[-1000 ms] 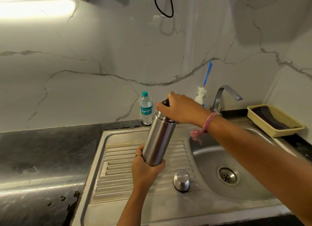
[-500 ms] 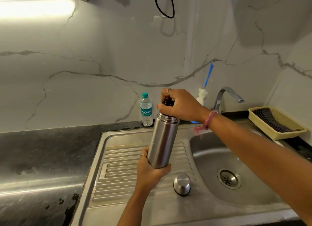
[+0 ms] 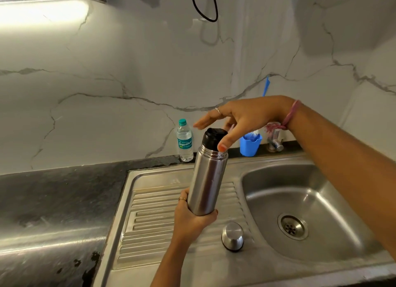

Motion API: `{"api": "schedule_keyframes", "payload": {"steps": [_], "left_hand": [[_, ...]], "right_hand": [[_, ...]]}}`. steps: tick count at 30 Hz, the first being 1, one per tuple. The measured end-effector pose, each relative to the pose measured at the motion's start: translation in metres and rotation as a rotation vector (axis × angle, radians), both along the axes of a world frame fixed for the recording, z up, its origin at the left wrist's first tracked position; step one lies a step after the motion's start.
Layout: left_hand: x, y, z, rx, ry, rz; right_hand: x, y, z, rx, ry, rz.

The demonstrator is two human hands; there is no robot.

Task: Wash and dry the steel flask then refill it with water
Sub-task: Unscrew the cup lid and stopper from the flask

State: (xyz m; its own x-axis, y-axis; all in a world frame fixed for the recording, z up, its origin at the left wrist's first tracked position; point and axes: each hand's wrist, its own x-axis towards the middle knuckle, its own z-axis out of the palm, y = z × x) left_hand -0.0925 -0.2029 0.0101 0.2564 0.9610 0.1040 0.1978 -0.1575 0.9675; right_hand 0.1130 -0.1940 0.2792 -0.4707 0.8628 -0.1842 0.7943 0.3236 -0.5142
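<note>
Flask (image 3: pixel 206 179) held tilted above the ribbed drainboard (image 3: pixel 150 211), basin (image 3: pixel 321 201) at its 3 o'clock, steel cap (image 3: pixel 233 236) on the drainboard at 5 o'clock, water bottle (image 3: pixel 184 140) at 11. Left hand (image 3: pixel 191 219) grasps the flask base. Right hand (image 3: pixel 242 119) spread loose above the black stopper (image 3: pixel 212 137), thumb tip touching its side, holding nothing.

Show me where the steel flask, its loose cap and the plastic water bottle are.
steel flask (image 3: pixel 206 181), head view, middle of its body.
loose cap (image 3: pixel 233 236), head view, domed top.
plastic water bottle (image 3: pixel 184 143), head view, on its label.
</note>
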Motion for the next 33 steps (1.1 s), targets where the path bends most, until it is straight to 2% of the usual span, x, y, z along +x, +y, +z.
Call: {"api": "schedule_keyframes", "payload": {"steps": [3, 6, 8, 11, 14, 16, 18, 21, 24, 26, 30, 33], "left_hand": [[0.001, 0.001, 0.000, 0.004, 0.002, 0.010], [0.003, 0.001, 0.001, 0.007, 0.004, 0.006], [0.003, 0.002, 0.001, 0.007, 0.005, 0.009], [0.002, 0.003, 0.001, 0.001, 0.002, 0.017], [0.003, 0.004, 0.002, 0.009, 0.000, 0.019], [0.004, 0.005, 0.002, 0.013, 0.001, 0.016], [0.004, 0.006, 0.000, 0.012, 0.001, 0.016], [0.004, 0.006, -0.002, 0.009, 0.001, 0.008], [0.004, 0.004, -0.001, 0.015, -0.006, 0.008], [0.005, 0.003, 0.001, 0.013, -0.007, 0.006], [0.003, 0.002, -0.004, 0.002, -0.009, 0.002], [0.002, 0.001, -0.005, -0.006, -0.017, 0.007]], "right_hand": [[-0.011, -0.003, 0.007, -0.032, -0.187, -0.196], [-0.019, -0.002, 0.005, 0.002, -0.327, -0.227], [-0.017, 0.001, 0.006, 0.050, -0.279, -0.125], [-0.008, 0.000, 0.013, -0.032, -0.209, -0.009], [-0.016, -0.002, 0.007, -0.083, -0.229, -0.139], [-0.022, 0.002, -0.001, 0.041, -0.291, -0.163], [-0.024, 0.004, 0.000, 0.101, -0.294, -0.095], [-0.016, 0.003, 0.008, -0.012, -0.229, -0.015], [-0.019, 0.001, 0.004, -0.073, -0.259, -0.144], [-0.022, 0.005, -0.005, -0.032, -0.291, -0.159], [-0.017, 0.005, 0.000, -0.090, -0.207, -0.047], [-0.021, 0.002, 0.001, -0.142, -0.228, -0.151]]}}
